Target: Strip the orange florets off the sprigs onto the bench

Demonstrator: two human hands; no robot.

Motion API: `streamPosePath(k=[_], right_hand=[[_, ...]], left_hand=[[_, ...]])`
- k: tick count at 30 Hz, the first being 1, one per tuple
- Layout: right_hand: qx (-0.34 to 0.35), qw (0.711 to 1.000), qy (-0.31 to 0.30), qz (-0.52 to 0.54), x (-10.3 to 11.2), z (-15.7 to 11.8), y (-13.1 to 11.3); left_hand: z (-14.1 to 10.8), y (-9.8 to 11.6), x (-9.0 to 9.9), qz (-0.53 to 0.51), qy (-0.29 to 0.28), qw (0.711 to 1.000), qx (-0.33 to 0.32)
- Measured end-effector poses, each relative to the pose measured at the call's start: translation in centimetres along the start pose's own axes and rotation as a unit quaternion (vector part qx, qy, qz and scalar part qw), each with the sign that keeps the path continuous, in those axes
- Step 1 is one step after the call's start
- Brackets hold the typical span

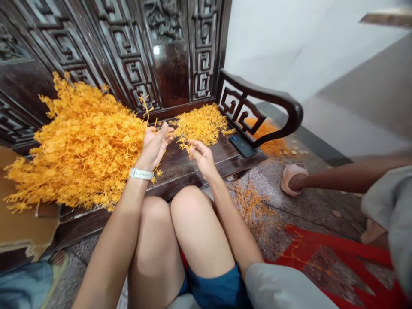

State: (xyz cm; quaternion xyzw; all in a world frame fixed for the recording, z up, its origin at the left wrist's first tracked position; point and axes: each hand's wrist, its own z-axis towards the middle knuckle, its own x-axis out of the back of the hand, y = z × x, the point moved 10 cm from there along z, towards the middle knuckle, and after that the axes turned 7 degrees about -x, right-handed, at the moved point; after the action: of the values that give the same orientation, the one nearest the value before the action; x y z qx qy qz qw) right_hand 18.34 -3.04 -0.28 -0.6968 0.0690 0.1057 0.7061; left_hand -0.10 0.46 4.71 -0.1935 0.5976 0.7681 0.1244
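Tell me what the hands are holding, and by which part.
The right hand pinches a small orange sprig near its lower end; whether the left hand grips anything cannot be told.

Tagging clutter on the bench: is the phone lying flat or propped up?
Flat. The phone lies on the bench seat by the armrest, one broad side facing up.

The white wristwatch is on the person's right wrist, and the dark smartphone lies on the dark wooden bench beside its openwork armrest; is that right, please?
No: the head view shows the white wristwatch on the wrist of the left hand, not the right. The dark smartphone does lie on the dark wooden bench beside its openwork armrest.
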Motion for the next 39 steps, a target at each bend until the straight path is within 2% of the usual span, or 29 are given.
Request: streamPosePath(k=[3, 6, 10, 13, 17, 20, 22, 25, 29, 33, 39], right_hand=[[-0.041, 0.999, -0.005, 0.032, -0.2, 0.1, 0.9], [-0.040, 0.997, -0.019, 0.061, -0.7, 0.1, 0.8], [-0.016, 0.996, 0.004, 0.085, -0.4, -0.1, 0.4], [0.007, 0.998, 0.022, 0.059, -0.1, -0.1, 0.3], [0.051, 0.998, 0.001, -0.024, -0.7, -0.4, 0.1], [0.075, 0.995, 0.014, -0.059, -0.8, -0.8, -0.3], [0.050, 0.998, 0.012, -0.037, -0.9, -0.8, -0.1], [-0.025, 0.999, -0.013, 0.039, -1.4, -0.6, 1.0], [-0.095, 0.983, -0.024, 0.154, -1.8, -0.7, 2.2], [-0.105, 0.977, 0.000, 0.183, -1.2, -0.4, 3.0], [-0.069, 0.987, 0.059, 0.131, -0.2, 0.0, 3.2]], left_hand=[[-0.5, 0.0, -0.6, 0.053, -0.036, 0.997, -0.039], [-0.9, -0.1, -1.1, 0.138, -0.069, 0.986, -0.069], [-1.4, -1.4, -1.6, 0.231, -0.102, 0.967, -0.029], [-1.7, -2.0, -2.3, 0.210, -0.113, 0.971, -0.007], [-2.0, -2.5, -2.8, 0.160, -0.089, 0.983, 0.016], [-2.1, -2.6, -2.9, 0.143, -0.076, 0.987, 0.023], [-2.0, -2.3, -2.8, 0.134, -0.064, 0.989, 0.013], [-1.8, -1.8, -2.4, 0.136, -0.052, 0.989, -0.003], [-1.5, -1.8, -2.3, 0.160, -0.067, 0.985, -0.014], [-1.4, -2.3, -2.2, 0.193, -0.092, 0.977, 0.004], [-2.0, -2.8, -3.2, 0.178, -0.133, 0.975, 0.025]])
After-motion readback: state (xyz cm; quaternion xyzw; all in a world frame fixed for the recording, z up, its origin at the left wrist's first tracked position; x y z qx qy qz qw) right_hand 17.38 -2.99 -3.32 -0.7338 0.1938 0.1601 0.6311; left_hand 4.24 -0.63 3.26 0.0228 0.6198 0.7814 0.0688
